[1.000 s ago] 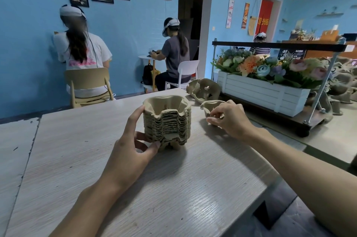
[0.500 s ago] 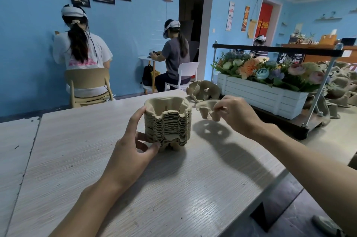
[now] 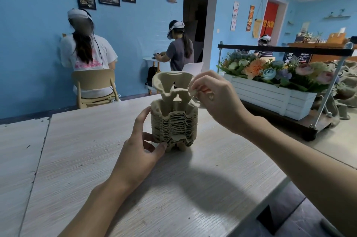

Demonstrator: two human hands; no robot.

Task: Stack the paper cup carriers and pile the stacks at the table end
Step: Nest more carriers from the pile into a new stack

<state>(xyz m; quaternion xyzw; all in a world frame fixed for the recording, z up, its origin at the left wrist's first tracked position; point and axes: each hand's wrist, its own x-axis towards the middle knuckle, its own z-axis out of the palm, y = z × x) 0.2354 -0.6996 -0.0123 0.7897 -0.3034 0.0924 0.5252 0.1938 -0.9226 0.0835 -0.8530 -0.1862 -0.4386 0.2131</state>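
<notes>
A stack of tan pulp cup carriers [image 3: 174,127] stands on the pale wooden table [image 3: 116,178], near its far end. My left hand [image 3: 143,148] holds the stack's left side, thumb at its base and fingers along the side. My right hand [image 3: 216,99] pinches the right edge of a single cup carrier [image 3: 172,84], which hangs tilted just above the stack's top, its lower part dipping into the top cup well.
A white planter of flowers [image 3: 270,94] sits on a low black cart to the right, with more pulp carriers [image 3: 345,82] piled beyond it. Two people sit at the blue wall behind the table. The table's right edge [image 3: 274,188] drops to the floor.
My right hand has lifted a single carrier from the table beyond the stack and brought it left and up, over the stack's top. My left hand has stayed on the stack.
</notes>
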